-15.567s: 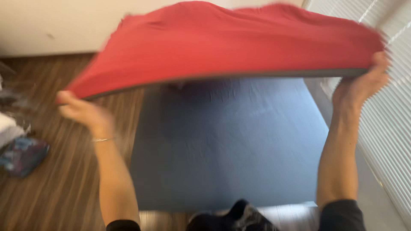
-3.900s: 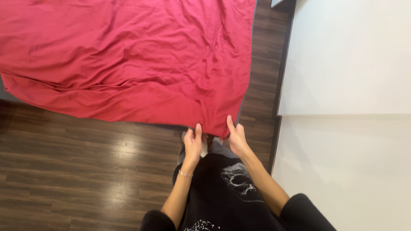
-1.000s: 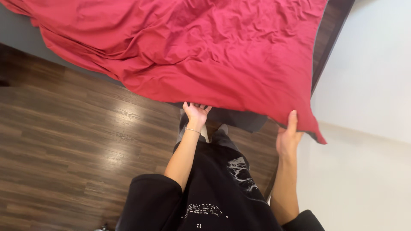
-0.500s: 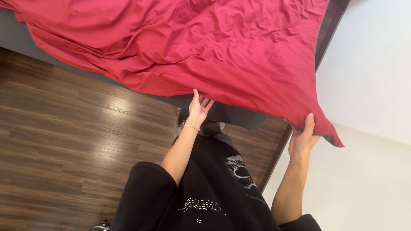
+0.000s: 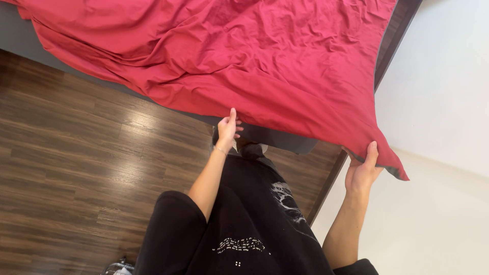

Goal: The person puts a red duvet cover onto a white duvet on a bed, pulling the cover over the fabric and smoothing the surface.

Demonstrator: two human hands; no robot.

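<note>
The red sheet covers the bed from ten to two o'clock. The left hand pinches its near hem; the right hand grips the corner at four o'clock. Best to pull both evenly, keeping the hem taut and square.

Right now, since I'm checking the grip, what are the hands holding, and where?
Both hold the crumpled red fabric cover: left hand at its lower edge, right hand near the pointed corner.
</note>
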